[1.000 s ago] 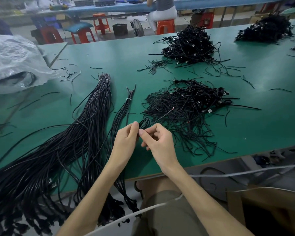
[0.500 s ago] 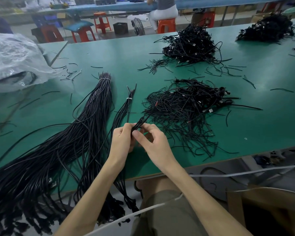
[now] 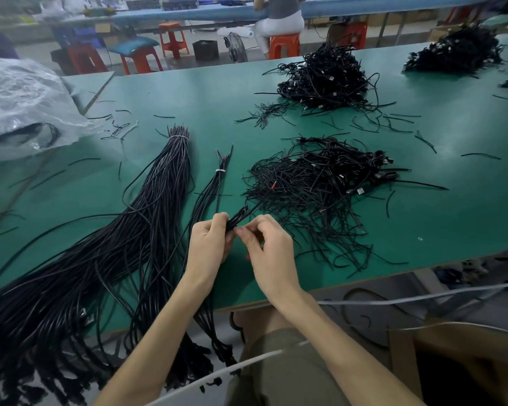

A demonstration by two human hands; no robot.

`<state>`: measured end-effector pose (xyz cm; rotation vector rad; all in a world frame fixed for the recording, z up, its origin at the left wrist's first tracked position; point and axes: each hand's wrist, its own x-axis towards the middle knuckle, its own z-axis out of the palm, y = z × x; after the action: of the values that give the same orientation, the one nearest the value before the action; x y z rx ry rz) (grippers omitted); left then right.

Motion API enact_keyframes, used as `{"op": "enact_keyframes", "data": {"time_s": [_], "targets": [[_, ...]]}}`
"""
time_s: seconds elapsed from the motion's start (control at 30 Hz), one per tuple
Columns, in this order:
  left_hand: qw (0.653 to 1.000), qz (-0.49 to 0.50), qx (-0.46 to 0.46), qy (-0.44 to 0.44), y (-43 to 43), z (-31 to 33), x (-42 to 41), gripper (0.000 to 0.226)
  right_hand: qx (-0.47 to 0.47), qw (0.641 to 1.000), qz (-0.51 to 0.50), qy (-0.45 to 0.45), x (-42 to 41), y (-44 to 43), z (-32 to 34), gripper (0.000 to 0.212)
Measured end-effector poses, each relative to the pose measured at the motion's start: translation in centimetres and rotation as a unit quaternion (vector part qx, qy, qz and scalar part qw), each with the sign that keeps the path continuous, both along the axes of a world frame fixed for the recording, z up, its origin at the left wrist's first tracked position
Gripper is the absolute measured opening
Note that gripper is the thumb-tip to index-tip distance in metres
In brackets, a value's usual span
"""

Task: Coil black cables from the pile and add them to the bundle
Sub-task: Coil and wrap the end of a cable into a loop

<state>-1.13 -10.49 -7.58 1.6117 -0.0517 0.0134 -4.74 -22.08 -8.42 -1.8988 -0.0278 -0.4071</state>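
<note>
Coiling: fingers [image 3: 221, 218] of our left hand [image 3: 208, 244] and right hand [image 3: 273, 253] pinch one coil [image 3: 237, 218].
Next, we judge: finish winding, add it to the bundle [image 3: 214, 189].

Cable-assembly workshop: a long green desk [image 3: 188, 92] carries heaps of black cables [image 3: 320, 177] at 1 o'clock; at 12 o'clock, orange plastic stools [image 3: 170, 26] and a seated worker [image 3: 279, 16] line a second blue desk [image 3: 188, 13].

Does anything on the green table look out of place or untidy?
Yes. Short black cable scraps lie scattered loose across the table. A red-tipped wire stands out in the near pile.
</note>
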Motion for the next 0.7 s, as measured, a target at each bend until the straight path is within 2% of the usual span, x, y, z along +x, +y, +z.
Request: {"op": "enact_keyframes", "data": {"time_s": [0.17,0.4,0.7], "targets": [[1.0,0.022,-0.002,0.021,0.04,-0.03,0.37,0.049,-0.017,0.999,0.015,-0.023,0.03,0.12,-0.29,0.024],[0.999,0.044,0.01,0.015,0.2,-0.35,0.6,0.048,-0.043,0.998,0.036,0.006,0.2,0.16,-0.56,0.037],[1.0,0.025,0.007,0.006,0.12,-0.6,0.57,0.041,-0.036,0.997,0.057,-0.028,0.2,0.24,-0.54,0.026]]}}
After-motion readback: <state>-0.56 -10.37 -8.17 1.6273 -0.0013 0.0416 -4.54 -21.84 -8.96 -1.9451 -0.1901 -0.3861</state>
